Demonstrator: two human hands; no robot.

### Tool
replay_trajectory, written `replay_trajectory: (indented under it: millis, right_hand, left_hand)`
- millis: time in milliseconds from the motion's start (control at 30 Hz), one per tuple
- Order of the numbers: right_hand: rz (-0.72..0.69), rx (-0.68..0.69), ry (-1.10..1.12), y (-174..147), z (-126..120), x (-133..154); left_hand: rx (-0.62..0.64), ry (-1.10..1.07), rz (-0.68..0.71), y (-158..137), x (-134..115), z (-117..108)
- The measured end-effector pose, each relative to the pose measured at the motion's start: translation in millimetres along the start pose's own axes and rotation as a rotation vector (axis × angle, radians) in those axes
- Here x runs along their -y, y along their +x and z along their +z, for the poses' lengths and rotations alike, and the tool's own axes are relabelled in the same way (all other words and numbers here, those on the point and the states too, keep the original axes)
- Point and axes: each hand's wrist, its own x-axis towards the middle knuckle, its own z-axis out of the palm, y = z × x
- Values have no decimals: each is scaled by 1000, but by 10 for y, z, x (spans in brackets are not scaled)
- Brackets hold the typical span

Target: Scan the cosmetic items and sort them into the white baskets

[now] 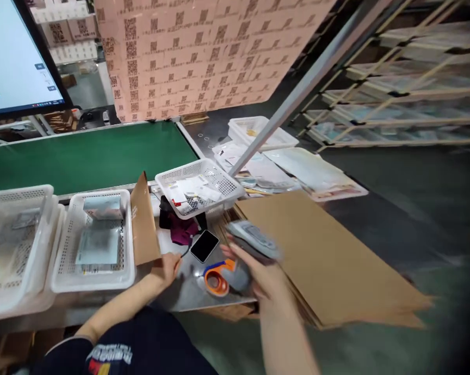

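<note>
My right hand [264, 273] is blurred with motion and grips a grey handheld device [254, 240] above a stack of flat brown cardboard sheets [329, 260]. My left hand [168, 266] rests on the metal worktop, touching the lower edge of an upright cardboard piece [144, 221]. Between the hands lie an orange tape dispenser [216, 280] and a black phone [204, 246].
White perforated baskets [63, 271] with packets stand at left; another basket [198, 172] sits tilted behind the phone. A green conveyor belt [86, 156] runs behind, with a monitor [12, 57] and stacked pink cartons [196, 52]. Papers and a tray [258, 130] lie right; racks stand beyond.
</note>
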Motion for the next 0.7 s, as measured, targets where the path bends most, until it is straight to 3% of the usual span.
replay_trajectory:
  millis: [167,233,433,567,700]
  right_hand:
    - [336,39,48,1022,841,-281]
    - [420,54,13,1295,1050,-330]
    - [476,105,-35,1713,1098,-53]
    - [455,160,17,1860,1109,217]
    - [451,209,67,1946,1140,348]
  left_hand:
    - [-110,-42,-24,188,-40,182]
    - [-110,-46,-26,248,2,329]
    - [-113,-139,-126,610,11,641]
    - [-193,-177,-250,1133,-241,605]
    - [-169,-217,-359,1706,-448,491]
